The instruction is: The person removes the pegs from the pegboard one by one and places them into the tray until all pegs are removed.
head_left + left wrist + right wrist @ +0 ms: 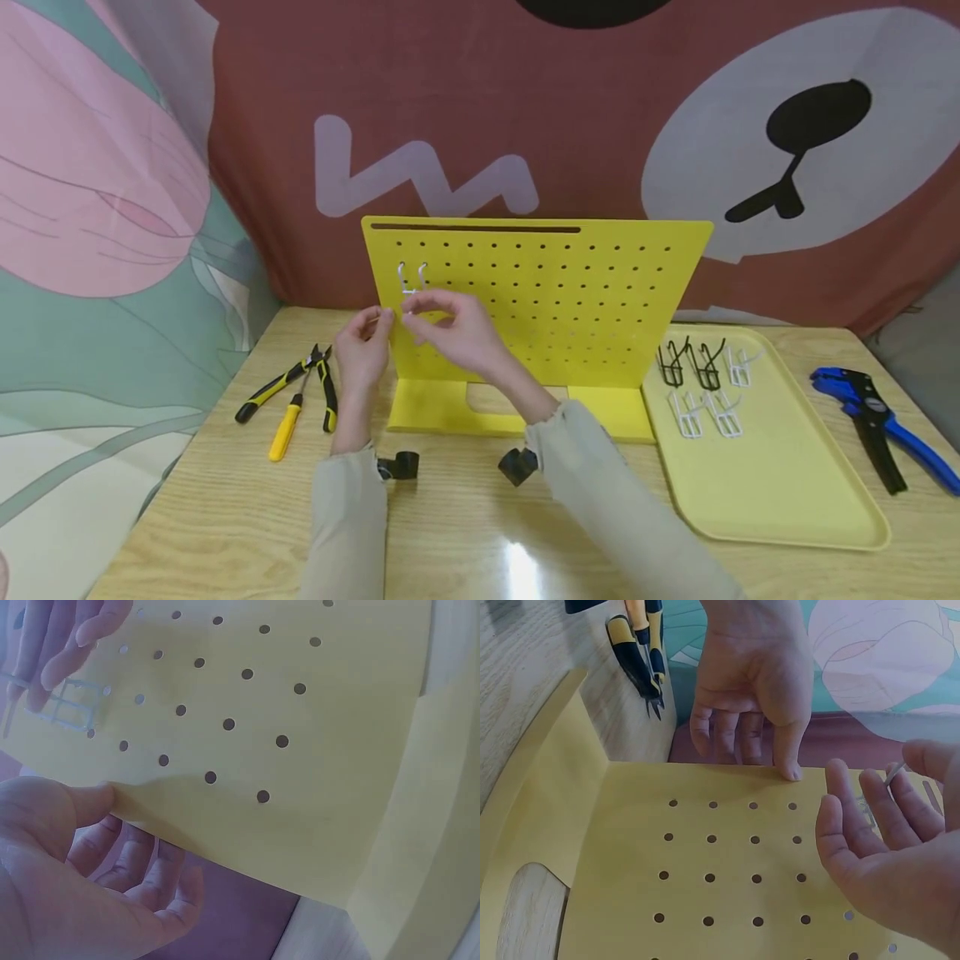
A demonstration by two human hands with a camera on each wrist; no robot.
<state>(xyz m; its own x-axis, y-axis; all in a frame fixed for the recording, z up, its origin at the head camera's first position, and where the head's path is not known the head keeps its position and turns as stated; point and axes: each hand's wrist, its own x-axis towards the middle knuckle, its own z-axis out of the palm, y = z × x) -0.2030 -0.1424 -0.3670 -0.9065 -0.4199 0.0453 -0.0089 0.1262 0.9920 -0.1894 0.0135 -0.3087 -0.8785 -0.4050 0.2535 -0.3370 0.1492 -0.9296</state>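
A yellow pegboard stands upright on its base in the middle of the table. My left hand grips its left edge, thumb on the front face and fingers behind, as the left wrist view shows. Near the board's upper left, a white wire hook has its two upper ends at the holes. My right hand pinches a prong of this hook between thumb and fingers; the fingers hide part of the hook in the head view.
At right, a yellow tray bears two black wire hooks and several white ones. Beyond it lies a blue-and-black hand tool. Black-and-yellow pliers and a yellow screwdriver lie at left.
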